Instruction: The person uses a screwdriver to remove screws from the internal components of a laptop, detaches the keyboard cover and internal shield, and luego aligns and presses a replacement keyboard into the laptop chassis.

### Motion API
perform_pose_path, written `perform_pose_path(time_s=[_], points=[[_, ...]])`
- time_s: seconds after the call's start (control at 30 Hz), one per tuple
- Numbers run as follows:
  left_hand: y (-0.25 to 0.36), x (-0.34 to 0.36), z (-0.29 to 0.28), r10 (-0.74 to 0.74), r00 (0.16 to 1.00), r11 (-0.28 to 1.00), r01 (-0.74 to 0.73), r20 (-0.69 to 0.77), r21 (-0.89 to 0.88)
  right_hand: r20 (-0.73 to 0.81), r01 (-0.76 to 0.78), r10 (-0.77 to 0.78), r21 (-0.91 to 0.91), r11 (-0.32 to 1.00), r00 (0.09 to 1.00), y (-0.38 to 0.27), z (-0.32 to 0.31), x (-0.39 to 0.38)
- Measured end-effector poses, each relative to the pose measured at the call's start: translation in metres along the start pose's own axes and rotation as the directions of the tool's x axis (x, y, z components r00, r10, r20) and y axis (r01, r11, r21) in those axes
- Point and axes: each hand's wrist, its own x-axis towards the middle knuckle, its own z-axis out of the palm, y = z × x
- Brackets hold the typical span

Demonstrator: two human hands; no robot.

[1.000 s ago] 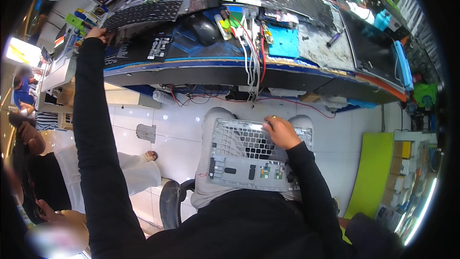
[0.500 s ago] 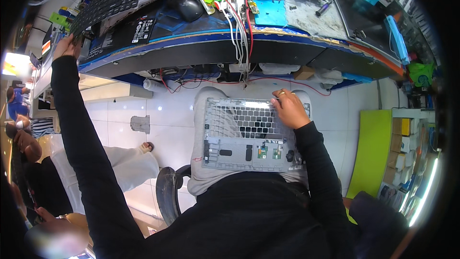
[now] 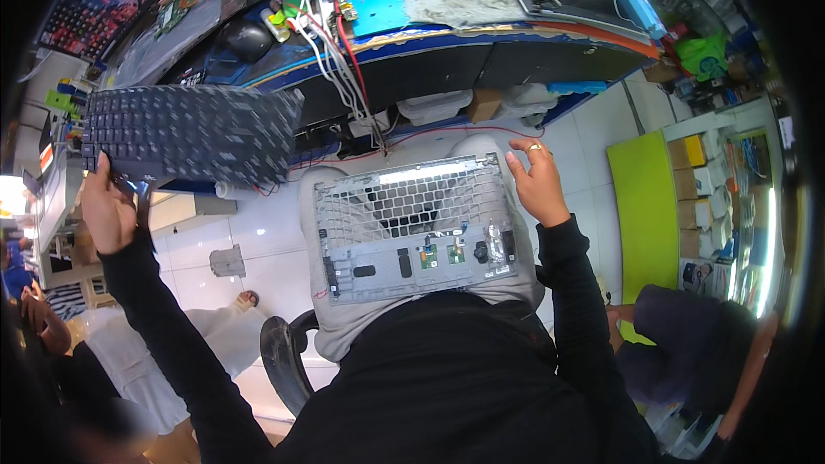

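Observation:
My left hand [image 3: 112, 213] grips a black laptop keyboard [image 3: 185, 125] by its near left corner, in the air at the bench's left front. The keyboard's far end is smeared by motion, and a dark strip hangs from its underside. A grey laptop palm-rest frame [image 3: 371, 273] lies across my lap. Its key grid is see-through, with small green boards below it. My right hand [image 3: 540, 185], a ring on one finger, hovers just off the frame's far right corner. Its thumb and fingers are apart and hold nothing.
The cluttered workbench [image 3: 430, 77] runs across the front, with a black mouse [image 3: 245, 40], white cables [image 3: 339, 77] and a blue mat [image 3: 378, 13]. A green panel [image 3: 640, 215] and shelves stand at right. Other people sit at both sides; a chair armrest [image 3: 284, 361] is beside me.
My left hand has brought the keyboard off the bench, nearer and to the right. My right hand has let go of the frame and moved off its corner. The whole view has swung right.

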Motion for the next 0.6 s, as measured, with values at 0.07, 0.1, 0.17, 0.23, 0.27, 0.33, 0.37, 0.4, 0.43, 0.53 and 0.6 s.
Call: perform_pose_path(time_s=[0.07, 0.1, 0.17, 0.23, 0.27, 0.33, 0.37, 0.4, 0.43, 0.53, 0.6], points=[[0.008, -0.037, 0.022, 0.206, 0.976, 0.969, -0.214, 0.073, 0.122, 0.022, -0.035, 0.032, 0.132, 0.991, 0.999, -0.017, -0.006, 0.001], [0.019, -0.062, 0.041, 0.210, 0.975, 0.968, -0.218, 0.073, 0.122, 0.059, -0.074, 0.061, 0.251, 0.965, 0.996, -0.029, -0.011, 0.001], [0.024, -0.105, 0.077, 0.410, 0.885, 0.621, -0.448, 0.221, 0.643, 0.135, -0.165, 0.118, 0.422, 0.892, 0.984, -0.052, -0.026, -0.003], [0.028, -0.148, 0.115, 0.505, 0.814, 0.658, -0.578, 0.286, 0.483, 0.226, -0.256, 0.147, 0.591, 0.765, 0.963, -0.082, -0.042, -0.006], [0.027, -0.168, 0.127, 0.508, 0.813, 0.651, -0.579, 0.285, 0.492, 0.315, -0.272, 0.069, 0.665, 0.695, 0.947, -0.099, -0.051, -0.006], [0.016, -0.198, 0.155, 0.625, 0.587, 0.303, -0.790, 0.515, 0.533, 0.377, -0.303, 0.023, 0.705, 0.641, 0.926, -0.121, -0.082, -0.012], [0.016, -0.204, 0.152, 0.580, 0.466, 0.159, -0.869, 0.668, 0.468, 0.454, -0.380, -0.042, 0.788, 0.484, 0.890, -0.134, -0.088, -0.011], [0.014, -0.209, 0.159, 0.601, 0.334, 0.093, -0.932, 0.726, 0.352, 0.515, -0.460, -0.123, 0.831, 0.313, 0.848, -0.147, -0.094, -0.011], [0.009, -0.215, 0.169, 0.611, 0.188, 0.029, -0.976, 0.769, 0.215, 0.511, -0.455, -0.124, 0.834, 0.312, 0.851, -0.157, -0.101, -0.012], [-0.003, -0.238, 0.200, 0.534, -0.035, -0.172, -0.983, 0.845, 0.069, 0.528, -0.526, -0.145, 0.849, 0.056, 0.837, -0.177, -0.118, -0.016], [-0.013, -0.248, 0.206, 0.480, -0.059, -0.218, -0.974, 0.876, 0.054, 0.534, -0.538, -0.140, 0.843, 0.013, 0.834, -0.181, -0.119, -0.017]])
